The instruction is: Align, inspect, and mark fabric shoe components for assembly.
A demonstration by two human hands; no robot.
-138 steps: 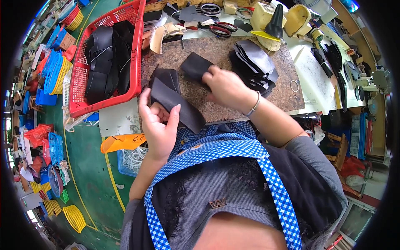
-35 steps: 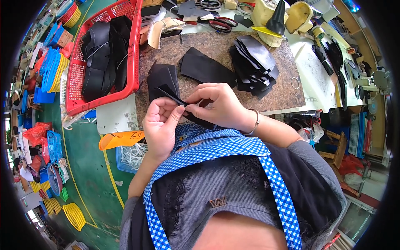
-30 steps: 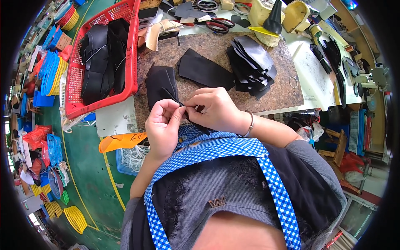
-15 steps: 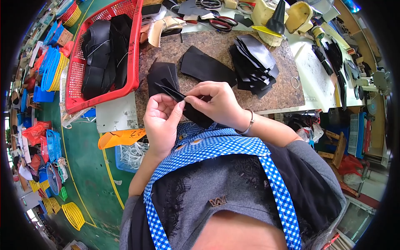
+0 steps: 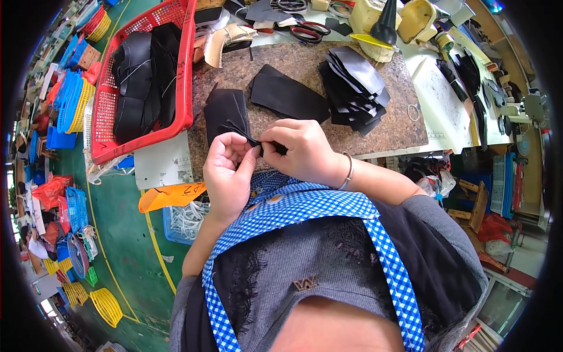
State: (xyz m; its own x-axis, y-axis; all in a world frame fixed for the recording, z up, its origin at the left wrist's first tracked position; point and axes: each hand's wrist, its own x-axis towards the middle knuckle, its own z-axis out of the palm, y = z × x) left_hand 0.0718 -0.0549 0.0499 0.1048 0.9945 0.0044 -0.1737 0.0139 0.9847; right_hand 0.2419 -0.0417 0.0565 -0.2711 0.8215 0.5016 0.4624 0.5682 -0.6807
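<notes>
L hand [image 5: 230, 171] was turned palm-up, thumb + curled fingers pinching blk piece [image 5: 243, 132]; R hand [image 5: 304, 150], knuckles up, pinched same pc near L thumb.

Bright light glares off the stacked black sheets [image 5: 359, 71], while fisheye distortion bends the dark-rimmed surroundings.

A workshop: scissors [image 5: 311, 33] and stacked cut black pieces [image 5: 355, 88] on the bench [image 5: 435, 111], yellow-lined green floor [image 5: 126, 226] alongside.
</notes>
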